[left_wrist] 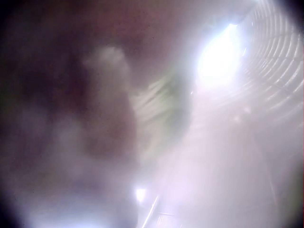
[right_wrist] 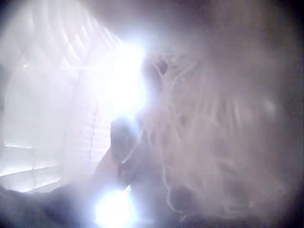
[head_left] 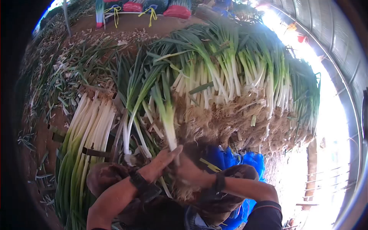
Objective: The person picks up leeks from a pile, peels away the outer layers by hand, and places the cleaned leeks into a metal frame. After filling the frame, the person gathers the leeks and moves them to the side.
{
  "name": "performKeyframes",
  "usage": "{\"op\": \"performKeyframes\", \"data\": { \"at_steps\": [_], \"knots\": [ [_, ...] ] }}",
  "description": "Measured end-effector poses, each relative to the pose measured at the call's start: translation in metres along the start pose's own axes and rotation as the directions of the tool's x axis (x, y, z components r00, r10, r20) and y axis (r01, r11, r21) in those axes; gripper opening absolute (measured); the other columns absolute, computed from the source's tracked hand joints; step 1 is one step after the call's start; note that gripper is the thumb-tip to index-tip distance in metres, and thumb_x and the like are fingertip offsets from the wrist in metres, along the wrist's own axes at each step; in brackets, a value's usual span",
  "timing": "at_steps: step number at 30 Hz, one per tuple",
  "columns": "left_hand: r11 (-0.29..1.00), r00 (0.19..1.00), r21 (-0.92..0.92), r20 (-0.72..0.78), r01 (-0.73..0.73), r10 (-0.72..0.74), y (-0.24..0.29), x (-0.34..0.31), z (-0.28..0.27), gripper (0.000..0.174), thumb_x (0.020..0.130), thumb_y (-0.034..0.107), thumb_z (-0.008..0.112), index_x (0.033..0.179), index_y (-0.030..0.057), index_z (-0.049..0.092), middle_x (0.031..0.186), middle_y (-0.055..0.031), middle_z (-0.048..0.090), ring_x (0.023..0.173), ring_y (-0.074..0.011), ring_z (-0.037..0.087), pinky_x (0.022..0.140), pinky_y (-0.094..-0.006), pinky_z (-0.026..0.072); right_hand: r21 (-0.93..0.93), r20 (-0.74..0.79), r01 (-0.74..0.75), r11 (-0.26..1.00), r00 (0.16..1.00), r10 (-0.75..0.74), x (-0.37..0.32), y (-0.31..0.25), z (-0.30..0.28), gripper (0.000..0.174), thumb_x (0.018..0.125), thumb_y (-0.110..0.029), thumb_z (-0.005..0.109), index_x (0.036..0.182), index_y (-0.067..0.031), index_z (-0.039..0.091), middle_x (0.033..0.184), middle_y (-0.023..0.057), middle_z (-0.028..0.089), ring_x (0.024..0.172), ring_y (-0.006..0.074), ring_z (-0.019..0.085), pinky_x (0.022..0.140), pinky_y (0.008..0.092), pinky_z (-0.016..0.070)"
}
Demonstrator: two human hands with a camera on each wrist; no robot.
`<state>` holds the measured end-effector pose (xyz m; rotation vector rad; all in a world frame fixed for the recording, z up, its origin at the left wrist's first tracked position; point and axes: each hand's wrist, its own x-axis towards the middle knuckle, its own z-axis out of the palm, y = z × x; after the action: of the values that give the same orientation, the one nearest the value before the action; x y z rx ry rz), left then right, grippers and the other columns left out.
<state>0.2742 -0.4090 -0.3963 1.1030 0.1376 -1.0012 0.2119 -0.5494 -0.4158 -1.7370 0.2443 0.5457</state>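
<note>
A thick green onion point(head_left: 167, 120) with a white shank and green leaves stands tilted in front of the person, between both hands. The left hand point(head_left: 163, 163) grips its white shank, thumb lying along it. Close beside, the right hand point(head_left: 191, 171), smeared by motion, holds the shank's lower part. Stringy roots point(head_left: 185, 193) hang beneath the hands and fill much of the right wrist view as pale strands point(right_wrist: 204, 123). In the hazy left wrist view, a blurred streak of white and green point(left_wrist: 159, 107) shows.
A big heap of rooted green onions point(head_left: 230, 73) lies ahead and to the right. At left rests a bundle of cleaned ones point(head_left: 86, 130). Leaf scraps point(head_left: 73, 73) litter the ground beyond. Blue sacking point(head_left: 253, 161) is by the right knee; tied bundles point(head_left: 153, 7) stand at the back.
</note>
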Motion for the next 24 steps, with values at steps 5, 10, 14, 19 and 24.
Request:
{"op": "performKeyframes", "data": {
  "at_steps": [5,10,14,19,24],
  "knots": [
    [0.987,0.985,-0.146,-0.147,0.064,-0.085,-0.012,0.017,0.0,0.024,0.087,0.018,0.071,0.1,0.0019,0.059,0.083,-0.0049,0.06,0.074,-0.0177,0.061,0.065,-0.036,0.052,-0.409,0.456,0.03,0.912,0.872,0.176,0.002,-0.064,-0.057,0.049,0.094,-0.038,0.061,0.127,-0.002,0.054,0.095,0.011,0.067,0.09,0.0224,0.064,0.083,0.0401,0.0509],
    [0.972,0.981,-0.227,-0.162,0.069,-0.107,0.02,0.0,0.026,0.024,0.083,-0.001,0.062,0.104,0.0,0.051,0.081,-0.0101,0.058,0.069,-0.025,0.065,0.061,-0.0402,0.0565,-0.646,0.122,0.229,0.728,0.973,-0.198,0.074,-0.042,-0.181,0.061,0.092,-0.046,0.061,0.13,0.0007,0.055,0.101,0.0193,0.067,0.098,0.0301,0.065,0.088,0.0419,0.0505],
    [0.942,0.999,-0.333,0.008,0.036,-0.035,0.03,0.0,0.041,0.037,0.079,-0.003,0.064,0.111,0.0025,0.046,0.083,-0.0127,0.06,0.071,-0.0263,0.066,0.063,-0.0404,0.0573,-0.815,-0.366,-0.156,0.559,0.886,-0.286,0.114,-0.076,-0.235,0.066,0.089,-0.036,0.066,0.139,0.0032,0.045,0.129,0.0244,0.056,0.12,0.0355,0.056,0.099,0.0471,0.0465],
    [0.932,0.985,-0.34,-0.068,0.128,-0.161,0.001,0.018,0.04,0.052,0.076,-0.005,0.065,0.12,-0.002,0.038,0.084,-0.0165,0.062,0.069,-0.0289,0.066,0.062,-0.0422,0.0567,-0.835,-0.541,-0.485,0.261,0.631,-0.556,0.16,-0.064,-0.283,0.085,0.082,-0.028,0.072,0.148,0.0037,0.03,0.15,0.027,0.036,0.13,0.0444,0.046,0.107,0.0496,0.0392],
    [0.937,0.975,-0.304,-0.087,0.17,-0.205,-0.001,0.023,0.043,0.055,0.076,-0.008,0.066,0.122,-0.0037,0.036,0.081,-0.0188,0.062,0.065,-0.0307,0.065,0.06,-0.0429,0.0564,-0.681,-0.684,-0.261,0.684,0.56,-0.468,0.211,-0.021,-0.361,0.076,0.074,-0.026,0.075,0.134,0.0081,0.043,0.135,0.0309,0.045,0.124,0.0465,0.048,0.104,0.0523,0.0401]
  ]
}}
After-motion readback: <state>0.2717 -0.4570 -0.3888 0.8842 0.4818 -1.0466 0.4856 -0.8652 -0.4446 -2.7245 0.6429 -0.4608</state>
